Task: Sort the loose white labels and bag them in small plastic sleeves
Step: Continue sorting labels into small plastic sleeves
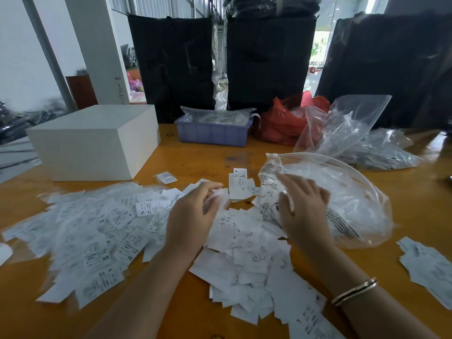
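Observation:
A wide heap of loose white labels (102,231) covers the wooden table (195,157) in front of me, some printed XS, S or XL. My left hand (193,214) hovers over the heap's middle and pinches a blurred white label between thumb and fingers. My right hand (303,206) lies with spread fingers on a large clear zip bag (342,196) that holds small plastic sleeves. A short stack of labels marked XL (239,183) lies just beyond my hands. One small bagged sleeve (166,177) sits apart near the box.
A white box (95,143) stands at the left. A blue tray (212,133) with clear packets sits at the back, beside a red plastic bag (281,123). More clear bags (354,133) pile at the right. Another label pile (430,265) lies at the right edge. Black-wrapped stacks (269,59) stand behind.

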Motion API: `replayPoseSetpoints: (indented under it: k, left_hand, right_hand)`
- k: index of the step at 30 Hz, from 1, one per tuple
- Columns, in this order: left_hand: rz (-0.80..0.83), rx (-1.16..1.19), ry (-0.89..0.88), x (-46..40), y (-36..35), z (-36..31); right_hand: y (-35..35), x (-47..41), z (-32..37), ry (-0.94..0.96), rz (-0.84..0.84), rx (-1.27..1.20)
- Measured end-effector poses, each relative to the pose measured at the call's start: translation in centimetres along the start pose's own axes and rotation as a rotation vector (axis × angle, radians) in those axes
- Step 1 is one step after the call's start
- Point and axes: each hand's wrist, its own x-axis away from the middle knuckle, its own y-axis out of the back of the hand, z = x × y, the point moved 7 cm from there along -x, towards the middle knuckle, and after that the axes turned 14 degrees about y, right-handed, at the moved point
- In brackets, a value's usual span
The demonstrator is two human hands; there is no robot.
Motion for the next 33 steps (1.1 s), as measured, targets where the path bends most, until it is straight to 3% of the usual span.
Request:
replayPoseSetpoints:
  k: [3,7,10,15,22,27,30,33]
  left_hand:
    - [-0.087,-0.149,0.111,-0.7,1.0,1.4]
    - [-0.076,-0.406,0.247,-1.2,1.2,3.5]
    - [-0.048,-0.569,0.301,-1.1,0.8,4.4]
    - [0.016,-0.592,0.274,-1.0,-0.1,4.3]
    - [0.076,-0.363,0.079,-0.5,-1.3,1.8]
    - [0.173,-0.219,-0.019,0.2,-2.3,0.2]
    - [0.281,-0.063,0.024,0.5,-2.7,0.0]
    - [0.451,0.119,0.115,1.0,-3.6,0.0]
  right_hand:
    - [1.7,0.3,-4.0,-0.177,-0.057,0.139]
    - [0.2,2.5,-8.2,-0.481,0.339,0.282]
    - [-1.1,3.2,-8.9,-0.487,0.498,0.324]
    - [-0.7,2.7,-8.8,-0.469,0.346,0.285]
    - [1.5,2.2,-8.4,-0.456,0.015,0.155]
    - [2.5,1.0,-5.5,-0.248,-0.173,0.072]
    - [1.7,0.3,-2.1,-0.096,-0.162,-0.19]
    - [-0.4,0.2,1.1,-0.107,-0.041,-0.519]
